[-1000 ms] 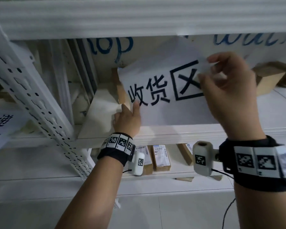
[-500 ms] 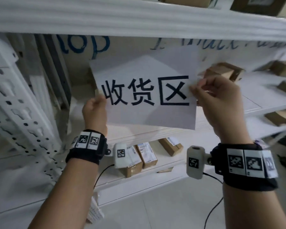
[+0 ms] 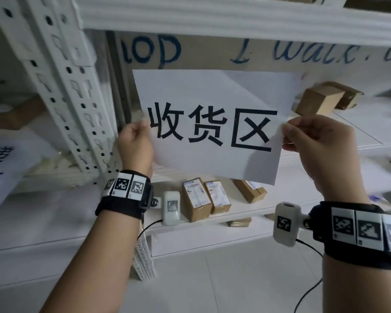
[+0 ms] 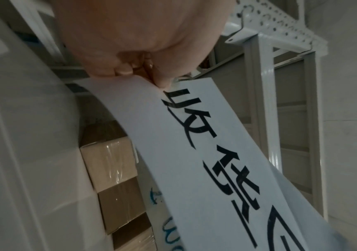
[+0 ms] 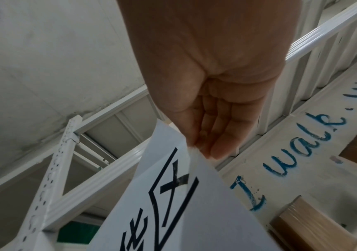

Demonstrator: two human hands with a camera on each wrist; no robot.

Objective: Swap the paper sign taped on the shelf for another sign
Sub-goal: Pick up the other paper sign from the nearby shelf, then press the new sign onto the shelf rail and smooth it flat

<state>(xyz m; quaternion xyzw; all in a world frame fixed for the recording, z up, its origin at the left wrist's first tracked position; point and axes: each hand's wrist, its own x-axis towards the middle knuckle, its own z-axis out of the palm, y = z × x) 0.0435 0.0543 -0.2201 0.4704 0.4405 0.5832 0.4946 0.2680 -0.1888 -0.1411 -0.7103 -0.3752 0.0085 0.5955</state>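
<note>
A white paper sign (image 3: 212,91) with three large black characters hangs free in front of the white metal shelf (image 3: 235,21), below its upper beam. My left hand (image 3: 136,143) pinches the sign's left edge beside the first character; the left wrist view shows the sign (image 4: 227,169) curving away from that hand (image 4: 151,79). My right hand (image 3: 312,141) pinches the sign's right edge. In the right wrist view the fingers (image 5: 214,141) grip the sign (image 5: 173,212) at its corner. Another white sign (image 3: 0,163) with black characters hangs at the far left.
A perforated white upright (image 3: 70,91) stands left of the sign. Cardboard with blue handwriting (image 3: 291,53) lines the back. Brown boxes (image 3: 321,100) sit on the middle shelf at right, and labelled boxes (image 3: 196,199) on the lower shelf beneath the sign.
The sign has come away from the shelf and is now held level between both hands, lower and nearer to me. My left hand moved from its bottom left corner to its left edge.
</note>
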